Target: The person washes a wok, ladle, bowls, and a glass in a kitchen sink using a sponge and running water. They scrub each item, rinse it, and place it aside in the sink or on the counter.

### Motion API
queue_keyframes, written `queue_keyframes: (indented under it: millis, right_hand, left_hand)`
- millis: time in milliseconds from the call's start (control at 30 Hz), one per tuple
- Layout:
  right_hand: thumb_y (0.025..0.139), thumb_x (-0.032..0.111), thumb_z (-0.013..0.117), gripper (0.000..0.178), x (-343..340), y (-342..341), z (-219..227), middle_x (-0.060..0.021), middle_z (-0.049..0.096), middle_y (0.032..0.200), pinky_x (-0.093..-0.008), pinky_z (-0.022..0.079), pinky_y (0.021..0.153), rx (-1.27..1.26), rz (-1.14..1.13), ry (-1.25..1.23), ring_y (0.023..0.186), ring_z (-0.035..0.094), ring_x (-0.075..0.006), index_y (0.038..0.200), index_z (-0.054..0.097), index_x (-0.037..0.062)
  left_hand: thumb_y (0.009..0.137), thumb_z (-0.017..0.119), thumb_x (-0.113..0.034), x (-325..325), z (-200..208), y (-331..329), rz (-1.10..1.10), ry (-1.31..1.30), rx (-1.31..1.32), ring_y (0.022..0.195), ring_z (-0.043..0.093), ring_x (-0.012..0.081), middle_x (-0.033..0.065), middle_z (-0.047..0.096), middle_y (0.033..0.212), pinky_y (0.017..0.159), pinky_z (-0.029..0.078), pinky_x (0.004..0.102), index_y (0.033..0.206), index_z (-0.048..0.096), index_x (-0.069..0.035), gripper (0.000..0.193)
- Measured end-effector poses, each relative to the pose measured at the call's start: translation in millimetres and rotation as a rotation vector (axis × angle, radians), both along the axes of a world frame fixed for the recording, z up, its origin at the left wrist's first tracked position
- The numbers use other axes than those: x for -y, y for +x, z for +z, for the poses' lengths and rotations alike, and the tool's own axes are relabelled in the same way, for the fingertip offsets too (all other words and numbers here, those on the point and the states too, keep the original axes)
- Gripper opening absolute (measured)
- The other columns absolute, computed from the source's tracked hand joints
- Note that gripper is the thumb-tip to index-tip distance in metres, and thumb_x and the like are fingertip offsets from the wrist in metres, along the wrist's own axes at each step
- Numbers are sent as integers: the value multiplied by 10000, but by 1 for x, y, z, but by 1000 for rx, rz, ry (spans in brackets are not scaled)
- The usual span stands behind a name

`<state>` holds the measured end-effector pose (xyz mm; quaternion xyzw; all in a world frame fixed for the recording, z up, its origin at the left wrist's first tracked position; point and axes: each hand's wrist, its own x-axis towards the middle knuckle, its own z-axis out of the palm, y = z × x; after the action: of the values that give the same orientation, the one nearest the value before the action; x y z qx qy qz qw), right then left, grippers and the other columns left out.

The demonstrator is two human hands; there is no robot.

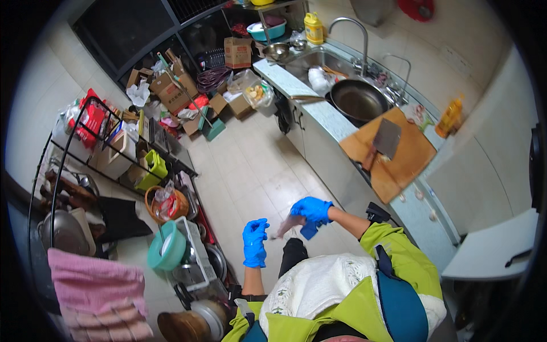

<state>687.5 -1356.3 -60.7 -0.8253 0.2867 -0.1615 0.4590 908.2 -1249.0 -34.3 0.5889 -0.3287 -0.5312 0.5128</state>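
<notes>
Both my hands wear blue disposable gloves and are raised over the floor in front of my body. My right hand is closed on a limp, pinkish-grey cloth-like piece, blurred, which hangs toward the left; its exact kind is unclear. A blue flap shows beneath that hand. My left hand is upright, apart from the piece, its fingers loosely bent with gaps between them and nothing visible in them.
At right, a counter carries a wooden cutting board with a cleaver, a wok and a sink. On the left stand a wire rack, a wicker basket and a turquoise basin. Cardboard boxes and a broom lie beyond.
</notes>
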Motion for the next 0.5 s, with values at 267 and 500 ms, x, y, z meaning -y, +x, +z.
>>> queue_keyframes:
  millis: [267,500]
  right_hand:
    - [851,209,525,238,192,54,54,-79,629,866,-314,492,772,414,-218,472,793,595,-175,948,633,20]
    - [804,237,507,246,313,45,91,-141,625,865,-376,478,718,-22,-527,-287,784,593,-311,917,651,72]
  left_hand:
    - [844,586,-212,230,39,41,-520,48,-148,1016,509,204,109,374,1293,830,469,321,1377,243,-123,640]
    - [801,598,-111,395,21,75,-438,76,-132,679,540,112,63,606,791,577,427,212,1108,539,-4,331]
